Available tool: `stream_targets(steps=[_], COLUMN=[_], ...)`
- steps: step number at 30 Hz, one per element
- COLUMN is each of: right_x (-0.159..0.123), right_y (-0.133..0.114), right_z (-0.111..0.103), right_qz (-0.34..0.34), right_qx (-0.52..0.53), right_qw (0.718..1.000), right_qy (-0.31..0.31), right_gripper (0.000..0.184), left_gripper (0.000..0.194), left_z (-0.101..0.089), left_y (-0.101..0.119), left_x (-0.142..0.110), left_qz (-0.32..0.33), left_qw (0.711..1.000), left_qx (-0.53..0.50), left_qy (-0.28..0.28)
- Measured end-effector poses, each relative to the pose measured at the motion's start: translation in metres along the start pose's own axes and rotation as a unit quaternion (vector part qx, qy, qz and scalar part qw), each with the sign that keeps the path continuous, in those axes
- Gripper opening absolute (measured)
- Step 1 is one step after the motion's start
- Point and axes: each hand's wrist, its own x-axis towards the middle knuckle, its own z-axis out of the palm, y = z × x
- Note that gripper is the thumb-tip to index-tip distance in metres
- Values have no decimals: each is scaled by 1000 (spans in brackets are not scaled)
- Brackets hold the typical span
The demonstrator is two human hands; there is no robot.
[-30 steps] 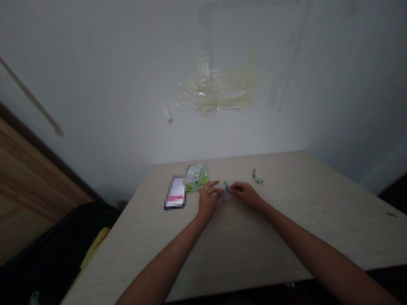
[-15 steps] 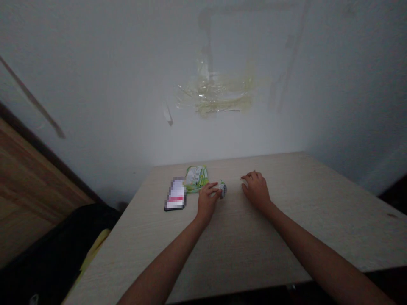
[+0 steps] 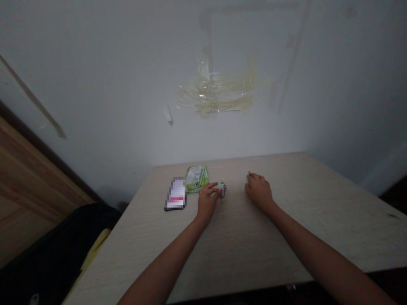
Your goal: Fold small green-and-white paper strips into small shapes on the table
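Note:
My left hand (image 3: 208, 203) has its thumb and fingers closed on a small rounded packet (image 3: 223, 189), white-grey with a bit of green on top. The packet rests on the table; what kind it is I cannot make out. To the right, my right hand (image 3: 259, 192) lies over the tabletop, fingers apart and slightly bent, with nothing visible in it. A flat green and white pouch (image 3: 197, 178) lies just beyond my left hand's fingers. Left of the pouch is a phone (image 3: 176, 194) with a blurred, pale screen.
The pale wooden table (image 3: 241, 254) meets a grey wall (image 3: 121, 84) at its far edge. Crinkled clear tape (image 3: 219, 95) sticks to the wall. Beside the table at left are a dark bag-like thing (image 3: 63, 241), a yellow cloth (image 3: 95, 248) and a wooden panel (image 3: 25, 178).
My right hand has shifted slightly to the right, its fingers a little more bent. My left hand and the small packet stay practically in place.

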Motion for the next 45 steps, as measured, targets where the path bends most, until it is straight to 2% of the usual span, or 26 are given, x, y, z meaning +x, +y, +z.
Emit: stream_targets(steps=[5, 11, 14, 17, 21, 26, 33, 40, 45], right_x=[0, -1, 1, 3, 3, 3, 5, 2, 0], right_y=[-7, -17, -15, -8, -1, 1, -3, -10, -12], right_z=[0, 3, 9, 16, 22, 25, 18, 12, 16], right_qz=[-47, -101, -101, -89, -91, -65, -79, -119, -117], right_qx=[67, 183, 228, 213, 215, 236, 270, 307, 276], right_qw=[996, 977, 968, 972, 969, 968, 959, 943, 953], right_qy=[-28, -48, -29, -47, -77, -60, -43, -44, -48], right_gripper=[33, 31, 41, 61, 71, 61, 59, 29, 41], left_gripper=[15, 16, 15, 15, 15, 15, 15, 21, 24], left_z=[0, 1, 1, 0, 0, 0, 2, 2, 2], left_y=[-1, -3, -3, -3, -1, -1, -1, 2, 2], left_x=[0, 0, -1, -1, -1, 0, 0, 0, -1], left_qz=[6, 11, 11, 11, 10, 16, -2, 8, 12], left_qw=[1000, 1000, 1000, 1000, 1000, 1000, 999, 1000, 1000], left_qx=[-2, 0, -4, -9, -9, -3, -6, 1, 4], left_qy=[8, 22, 18, 16, 21, 23, 33, 17, 22])
